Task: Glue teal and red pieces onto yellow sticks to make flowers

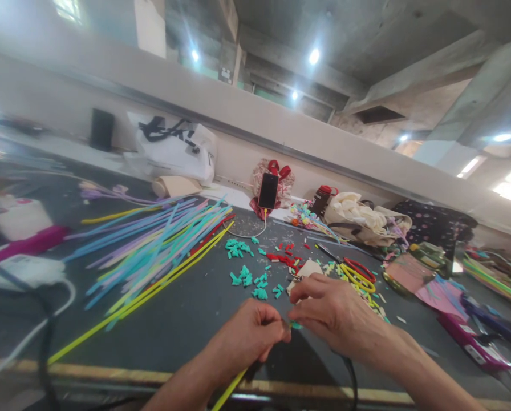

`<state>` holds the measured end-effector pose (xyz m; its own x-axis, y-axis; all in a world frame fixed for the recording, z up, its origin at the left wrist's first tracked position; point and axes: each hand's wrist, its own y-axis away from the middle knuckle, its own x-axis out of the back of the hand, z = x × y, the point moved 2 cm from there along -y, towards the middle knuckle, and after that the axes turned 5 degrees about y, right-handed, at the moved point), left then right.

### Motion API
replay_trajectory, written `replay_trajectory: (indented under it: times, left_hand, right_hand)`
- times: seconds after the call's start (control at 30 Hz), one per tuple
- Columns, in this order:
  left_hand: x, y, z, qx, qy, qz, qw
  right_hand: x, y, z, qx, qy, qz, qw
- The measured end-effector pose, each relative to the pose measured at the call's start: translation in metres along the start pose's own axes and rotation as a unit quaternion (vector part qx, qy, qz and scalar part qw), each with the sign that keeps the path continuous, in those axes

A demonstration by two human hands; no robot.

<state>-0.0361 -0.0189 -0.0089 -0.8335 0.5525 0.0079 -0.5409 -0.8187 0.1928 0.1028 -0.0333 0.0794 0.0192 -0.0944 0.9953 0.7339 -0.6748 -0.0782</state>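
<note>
Low in the middle, my left hand [255, 331] is closed in a pinch around a yellow pipe cleaner [230, 391], whose length runs down past the table edge. Close beside it is my right hand [332, 311], with curled fingers near the left fingertips. What the right fingers hold, if anything, is hidden. A small teal piece [296, 325] shows just below them. Short teal pieces [244, 277] lie in little heaps beyond my hands, with red pieces [283, 260] behind. Scissors with yellow and red handles [358, 277] rest beyond the right hand, among pale and yellow bits.
Long pipe cleaners [165, 245] in several colours spread across the left of the dark table [187, 337]. A phone [268, 190] on a cable leans at the back. A cream cloth bag [353, 214] and magenta glue gun-like tool [473, 342] are on the right.
</note>
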Motion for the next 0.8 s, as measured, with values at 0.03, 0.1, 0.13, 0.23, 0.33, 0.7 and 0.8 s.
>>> replay_trajectory:
  times: [0.03, 0.1, 0.13, 0.23, 0.33, 0.7, 0.8]
  left_hand:
    - [0.000, 0.000, 0.000, -0.001, 0.002, -0.002, 1.000]
    - [0.001, 0.001, 0.001, 0.000, 0.004, -0.006, 1.000]
    - [0.001, 0.001, 0.002, 0.001, 0.004, -0.008, 1.000]
    - [0.002, 0.001, 0.003, 0.008, 0.003, -0.014, 1.000]
    - [0.002, 0.000, 0.002, 0.005, 0.003, -0.016, 1.000]
    - [0.008, -0.002, 0.004, -0.067, 0.092, 0.094, 0.989]
    - [0.011, 0.002, 0.010, -0.110, 0.097, 0.126, 0.981]
  right_hand:
    - [-0.001, 0.000, 0.000, 0.001, 0.001, -0.002, 1.000]
    - [-0.002, 0.000, 0.000, 0.001, 0.000, -0.005, 1.000]
    - [-0.003, 0.000, 0.001, 0.002, -0.001, -0.005, 1.000]
    - [-0.005, 0.001, 0.001, 0.006, 0.000, -0.003, 1.000]
    - [-0.006, 0.000, 0.000, 0.005, -0.009, 0.002, 1.000]
    - [-0.001, 0.029, 0.004, -0.181, -0.229, 0.328, 0.898]
    - [-0.025, 0.033, 0.005, -0.235, -0.291, 0.321, 0.870]
